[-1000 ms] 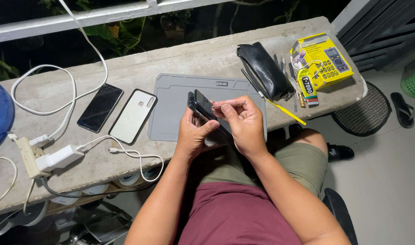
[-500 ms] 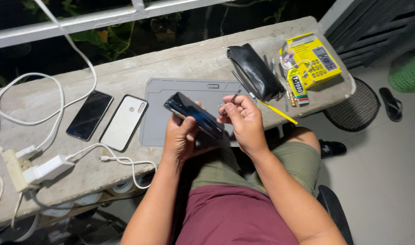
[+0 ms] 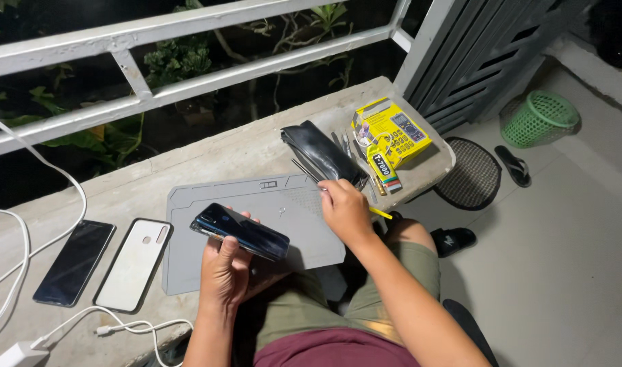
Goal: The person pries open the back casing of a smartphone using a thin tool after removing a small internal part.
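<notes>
My left hand (image 3: 224, 272) grips a dark blue phone (image 3: 240, 232) from below, holding it tilted over the near part of a grey work mat (image 3: 270, 197). My right hand (image 3: 343, 209) is stretched to the mat's right edge with its fingers curled. Its fingertips lie at the end of thin metal tools (image 3: 303, 170) beside a black pouch (image 3: 319, 153). Whether the fingers pinch one of them is hidden. A yellow stick (image 3: 380, 213) pokes out under that hand.
A black phone (image 3: 73, 262) and a white phone case (image 3: 134, 264) lie left of the mat, with white cables (image 3: 25, 238) and a charger (image 3: 12, 355). A yellow boxed meter (image 3: 392, 129) and a glue tube (image 3: 384, 170) sit at the ledge's right end. A green basket (image 3: 539, 117), sandals (image 3: 515, 165) and a mesh stool (image 3: 471, 178) are on the floor.
My right hand has let go of the phone and moved right, toward the tools by the pouch. My left hand alone now holds the phone, lowered and turned flatter.
</notes>
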